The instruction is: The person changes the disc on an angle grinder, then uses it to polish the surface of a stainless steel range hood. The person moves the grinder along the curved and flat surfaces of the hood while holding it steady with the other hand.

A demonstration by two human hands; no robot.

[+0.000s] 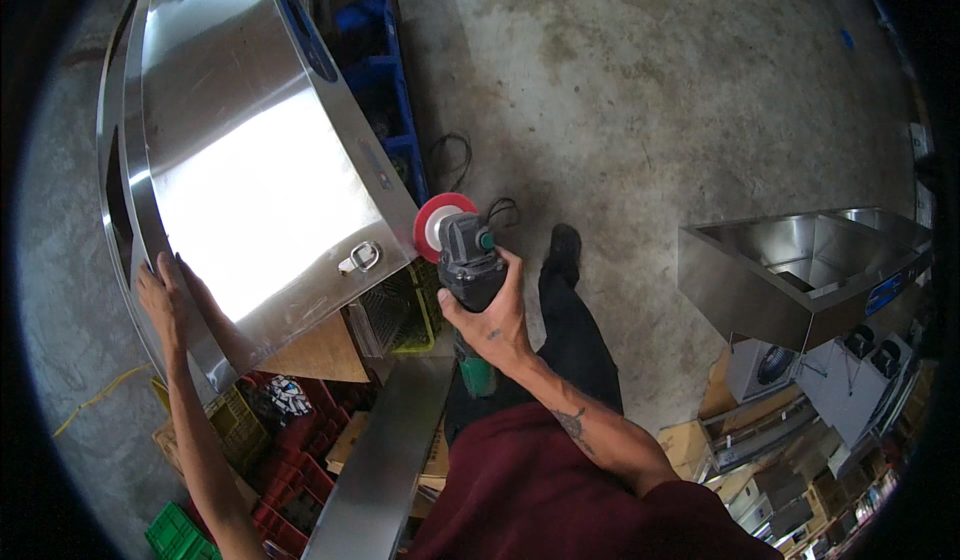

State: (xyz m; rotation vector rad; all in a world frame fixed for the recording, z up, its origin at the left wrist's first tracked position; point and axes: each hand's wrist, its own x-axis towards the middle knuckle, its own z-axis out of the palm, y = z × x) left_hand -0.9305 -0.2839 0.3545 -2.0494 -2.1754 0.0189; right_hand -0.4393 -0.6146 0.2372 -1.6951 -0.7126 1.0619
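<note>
- My right grip [492, 310] is clamped around the grinder [466, 245], just beside the steel piece [250, 120]; likely heavy, best held by its body.
- My left grip [165, 305] touches the stiff-looking, probably slippery steel's edge; pinching or flat, I can't tell.

Glossy metal panel [225, 90], matt concrete floor [650, 90]

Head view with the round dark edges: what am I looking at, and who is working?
No robot here, just a person, filmed by a fisheye camera on their own head, looking down; its lens bends straight edges. The bare right hand holds an angle grinder with a red-and-white disc. The left hand rests at the edge of a stainless-steel workpiece; a small metal fitting sits on its surface. Whether the disc touches the workpiece, I can't tell.
</note>
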